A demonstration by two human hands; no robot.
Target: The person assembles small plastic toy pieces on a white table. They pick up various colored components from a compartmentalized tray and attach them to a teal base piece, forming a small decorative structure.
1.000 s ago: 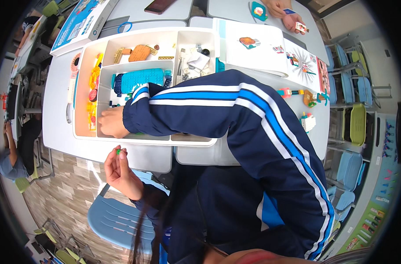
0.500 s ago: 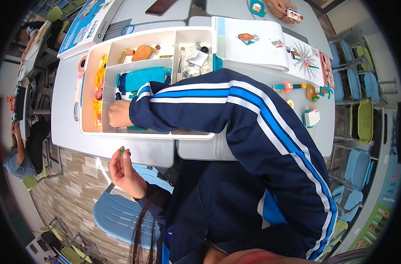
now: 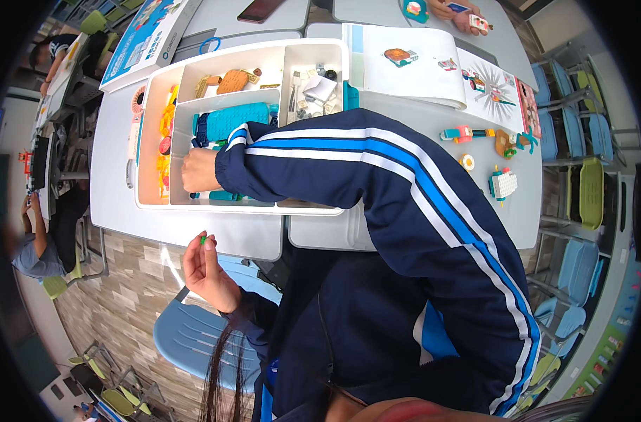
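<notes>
My left hand is raised in front of the table's near edge, thumb and fingertips pinching a small green toy brick. Over a white divided storage box, my right arm crosses from the right. My right hand is curled and reaches down into the compartment with teal and dark blue pieces. Its fingertips are hidden, so whatever they grip does not show. Close beside it lies a large teal brick piece. Yellow and orange pieces fill the narrow compartment left of that hand.
An open instruction booklet lies right of the box. Several small brick assemblies, including a white one, sit below it. A printed carton and a phone are farther back. Another person's hand holds small pieces across the table.
The view has shifted slightly. My right hand stays in the same compartment, and my left hand keeps its pinch on the green brick. A blue piece now shows at the other person's hand.
</notes>
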